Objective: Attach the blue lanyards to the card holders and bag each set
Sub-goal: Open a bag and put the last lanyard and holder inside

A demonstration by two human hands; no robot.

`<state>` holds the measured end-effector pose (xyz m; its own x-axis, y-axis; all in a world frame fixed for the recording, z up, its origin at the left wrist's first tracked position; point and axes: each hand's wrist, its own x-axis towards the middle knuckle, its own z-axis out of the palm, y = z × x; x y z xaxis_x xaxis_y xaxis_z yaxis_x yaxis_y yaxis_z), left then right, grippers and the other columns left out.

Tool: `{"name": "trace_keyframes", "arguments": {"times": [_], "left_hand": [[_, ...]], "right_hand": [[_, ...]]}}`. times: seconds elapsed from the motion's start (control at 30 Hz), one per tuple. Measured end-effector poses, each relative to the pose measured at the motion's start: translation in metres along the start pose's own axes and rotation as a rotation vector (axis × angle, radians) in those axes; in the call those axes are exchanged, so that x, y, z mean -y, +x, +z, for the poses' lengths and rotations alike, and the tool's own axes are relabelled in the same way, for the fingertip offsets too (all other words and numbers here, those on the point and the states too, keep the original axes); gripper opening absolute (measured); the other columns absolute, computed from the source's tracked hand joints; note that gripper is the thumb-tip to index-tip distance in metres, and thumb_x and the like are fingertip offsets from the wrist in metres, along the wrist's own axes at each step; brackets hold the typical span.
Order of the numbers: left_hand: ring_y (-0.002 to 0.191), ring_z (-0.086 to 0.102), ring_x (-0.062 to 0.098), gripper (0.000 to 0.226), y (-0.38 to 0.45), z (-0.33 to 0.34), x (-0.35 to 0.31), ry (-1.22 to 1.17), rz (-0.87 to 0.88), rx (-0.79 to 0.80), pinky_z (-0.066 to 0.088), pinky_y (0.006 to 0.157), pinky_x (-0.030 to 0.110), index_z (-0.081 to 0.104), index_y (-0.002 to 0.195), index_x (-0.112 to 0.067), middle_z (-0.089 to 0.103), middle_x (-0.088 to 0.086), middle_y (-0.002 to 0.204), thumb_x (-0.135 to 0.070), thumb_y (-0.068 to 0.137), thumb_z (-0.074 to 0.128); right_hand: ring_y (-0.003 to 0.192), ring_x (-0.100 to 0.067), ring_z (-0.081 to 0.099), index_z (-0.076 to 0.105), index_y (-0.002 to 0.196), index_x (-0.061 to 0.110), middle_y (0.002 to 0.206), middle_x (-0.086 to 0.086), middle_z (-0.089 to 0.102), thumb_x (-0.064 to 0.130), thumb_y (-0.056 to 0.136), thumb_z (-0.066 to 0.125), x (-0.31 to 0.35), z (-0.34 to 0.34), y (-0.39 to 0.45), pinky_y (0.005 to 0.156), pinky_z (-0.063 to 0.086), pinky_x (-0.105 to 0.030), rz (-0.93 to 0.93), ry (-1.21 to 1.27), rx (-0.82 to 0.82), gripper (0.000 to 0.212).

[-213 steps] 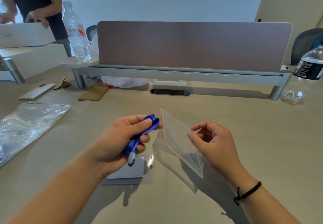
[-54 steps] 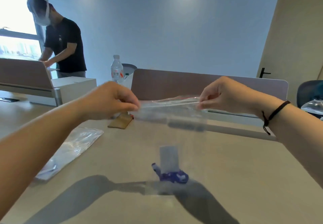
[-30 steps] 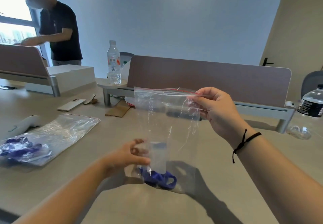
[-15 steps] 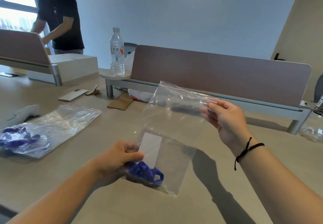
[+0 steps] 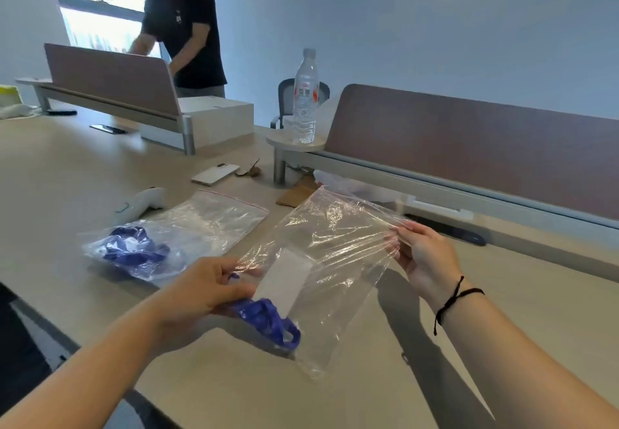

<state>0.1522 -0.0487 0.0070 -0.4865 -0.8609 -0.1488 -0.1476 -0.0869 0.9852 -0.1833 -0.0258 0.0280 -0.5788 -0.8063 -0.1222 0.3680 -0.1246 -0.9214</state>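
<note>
I hold a clear zip bag [image 5: 338, 261] above the table, tilted, its mouth toward the upper right. Inside it lie a pale card holder [image 5: 284, 283] and a bunched blue lanyard [image 5: 268, 321] at the lower end. My left hand [image 5: 204, 291] grips the bag's lower left part, thumb on top near the card holder. My right hand [image 5: 422, 257] pinches the bag's top edge at the right. A second clear bag [image 5: 187, 231] with a blue lanyard [image 5: 134, 247] inside lies flat on the table to the left.
A white handheld device [image 5: 140, 202] and a white phone [image 5: 214, 174] lie beyond the second bag. A water bottle [image 5: 304, 97] stands on a small shelf by the brown desk divider [image 5: 469, 147]. A person in a black shirt [image 5: 184, 23] stands at the far left table.
I have carried the filled bag leftward and tilted it flatter, toward the bag lying on the table. My left hand keeps its grip low on it, my right holds the top edge.
</note>
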Motion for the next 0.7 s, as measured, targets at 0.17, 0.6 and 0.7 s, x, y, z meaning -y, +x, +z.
{"name": "trace_keyframes", "arguments": {"times": [0.17,0.6,0.7], "left_hand": [[0.080,0.073,0.030,0.018,-0.008,-0.074,0.006,-0.112,-0.002,-0.275,0.062,0.068,0.034,0.075,0.106,-0.007,0.075,0.023,0.094,-0.006,0.088,0.072],[0.071,0.071,0.023,0.022,0.024,-0.207,0.000,0.071,-0.043,-0.799,0.059,0.050,0.023,0.071,0.105,-0.003,0.070,0.020,0.097,-0.002,0.084,0.077],[0.078,0.071,0.023,0.022,0.028,-0.215,0.005,0.185,-0.131,-0.744,0.059,0.052,0.024,0.069,0.105,-0.008,0.069,0.014,0.102,-0.008,0.085,0.078]], "right_hand": [[0.059,-0.024,0.067,0.058,0.094,0.007,0.091,-0.018,0.071,-0.005,0.096,0.057,-0.048,0.072,0.016,0.064,0.055,-0.036,0.105,-0.113,0.056,0.013],[0.072,-0.026,0.065,0.055,0.112,0.011,0.103,-0.016,0.062,-0.007,0.092,0.058,-0.135,0.253,0.066,0.072,0.063,-0.038,0.166,-0.227,0.144,0.027],[0.090,-0.026,0.065,0.053,0.125,0.017,0.116,-0.006,0.057,0.008,0.091,0.059,-0.145,0.263,0.067,0.074,0.059,-0.039,0.018,-0.641,0.128,0.035]]}}
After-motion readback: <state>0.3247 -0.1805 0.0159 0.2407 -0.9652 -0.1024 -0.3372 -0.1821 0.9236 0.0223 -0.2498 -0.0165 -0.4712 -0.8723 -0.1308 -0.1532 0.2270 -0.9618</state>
